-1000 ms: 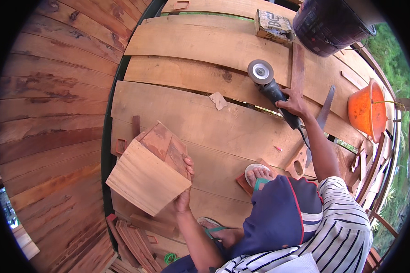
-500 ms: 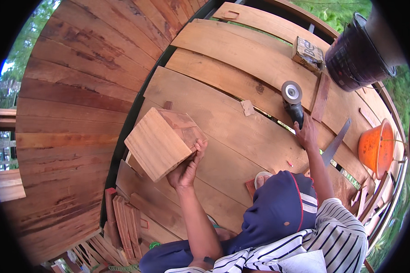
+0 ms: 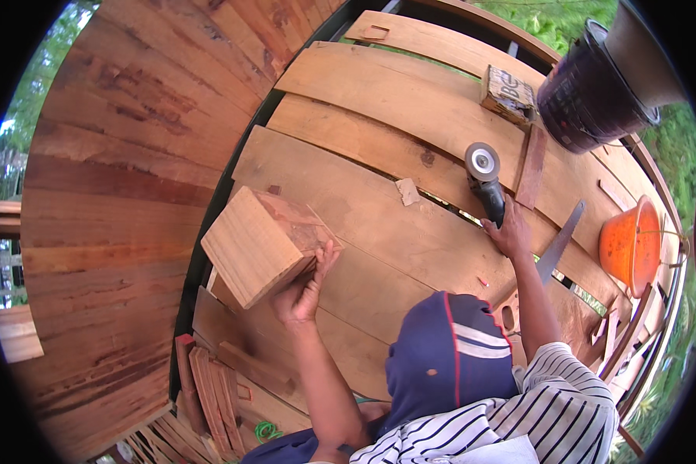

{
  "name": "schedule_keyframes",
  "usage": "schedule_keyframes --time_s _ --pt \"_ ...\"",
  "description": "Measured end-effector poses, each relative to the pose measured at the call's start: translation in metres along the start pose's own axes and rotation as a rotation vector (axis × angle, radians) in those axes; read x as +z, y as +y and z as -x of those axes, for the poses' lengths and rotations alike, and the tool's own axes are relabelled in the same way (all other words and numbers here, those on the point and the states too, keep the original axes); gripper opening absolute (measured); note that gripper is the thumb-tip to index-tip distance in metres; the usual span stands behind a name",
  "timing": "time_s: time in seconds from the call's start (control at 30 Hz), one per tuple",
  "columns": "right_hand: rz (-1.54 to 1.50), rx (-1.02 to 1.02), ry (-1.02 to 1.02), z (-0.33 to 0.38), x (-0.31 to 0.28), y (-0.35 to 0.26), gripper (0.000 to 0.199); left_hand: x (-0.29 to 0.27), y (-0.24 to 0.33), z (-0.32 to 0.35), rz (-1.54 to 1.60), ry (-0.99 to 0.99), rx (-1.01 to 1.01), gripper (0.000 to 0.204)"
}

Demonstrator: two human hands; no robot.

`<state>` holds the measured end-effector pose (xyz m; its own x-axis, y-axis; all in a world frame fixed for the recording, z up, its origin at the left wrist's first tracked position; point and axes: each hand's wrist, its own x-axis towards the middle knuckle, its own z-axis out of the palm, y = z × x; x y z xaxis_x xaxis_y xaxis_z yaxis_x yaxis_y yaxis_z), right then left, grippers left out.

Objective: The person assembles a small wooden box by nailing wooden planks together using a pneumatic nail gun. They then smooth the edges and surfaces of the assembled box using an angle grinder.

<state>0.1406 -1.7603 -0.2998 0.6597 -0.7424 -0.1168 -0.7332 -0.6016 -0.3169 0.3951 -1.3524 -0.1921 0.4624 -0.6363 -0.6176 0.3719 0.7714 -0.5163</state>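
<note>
now a wooden box (image 3: 264, 241) is held tilted at the left edge of the plank surface (image 3: 379, 224), the left hand (image 3: 305, 290) with fingers clenched on its lower right corner. farther right, the angle grinder (image 3: 486, 179) lies on the planks, its dark handle grasped by the right hand (image 3: 510, 232). a small printed carton (image 3: 509, 94) sits near the far edge, beside a black bucket (image 3: 591, 89). an orange basin (image 3: 630, 243) stands at the right rim. open planks lie between box and grinder.
</note>
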Motion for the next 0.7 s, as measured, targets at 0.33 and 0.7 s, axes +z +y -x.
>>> schedule_keyframes --time_s 0.33,0.7 --pt "0.095 -0.134 0.323 0.003 -0.039 -0.045 0.1 -0.007 0.001 0.014 -0.277 -0.015 0.16 0.098" --pt "-0.378 -0.929 0.534 0.03 -0.115 -0.263 0.073 0.023 -0.017 0.179 -1.56 0.35 0.581 0.097"
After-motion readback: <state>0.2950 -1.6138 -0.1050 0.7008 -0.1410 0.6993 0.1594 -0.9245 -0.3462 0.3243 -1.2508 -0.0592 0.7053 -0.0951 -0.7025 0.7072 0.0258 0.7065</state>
